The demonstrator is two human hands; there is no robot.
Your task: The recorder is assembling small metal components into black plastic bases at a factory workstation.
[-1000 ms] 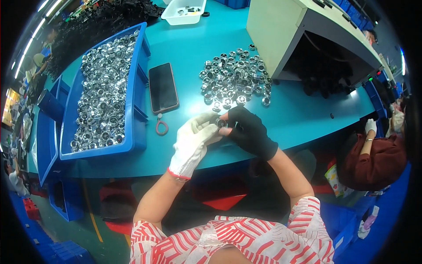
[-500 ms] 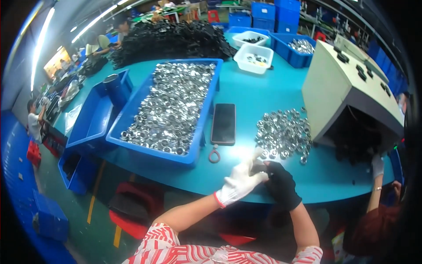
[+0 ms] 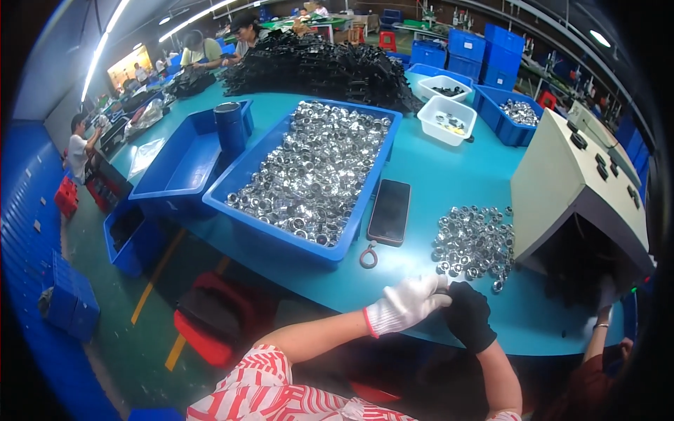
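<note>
My left hand (image 3: 407,306), in a white knit glove with a red cuff edge, meets my right hand (image 3: 469,316), in a black glove, at the table's near edge. The fingers of both are closed and drawn together at the tips. Whatever lies between them is too small and covered to make out. Just beyond the gloves is a loose pile of shiny silver metal rings (image 3: 474,242), spread on the blue-green table top (image 3: 421,207). A big blue bin (image 3: 281,235) full of similar shiny metal pieces (image 3: 309,172) stands to the left.
A dark phone (image 3: 390,210) lies beside the bin. At right, a cream machine housing (image 3: 544,189) has a dark opening, with a co-worker's gloved hand (image 3: 606,291) near it. White tubs (image 3: 447,119), a blue tray (image 3: 175,168) and a heap of black parts (image 3: 316,70) stand farther off.
The view has shifted, so the table and bins appear farther right and slightly lower. My hands stay together; the left fingers look more closed, and the glint seen between the gloves is no longer visible.
</note>
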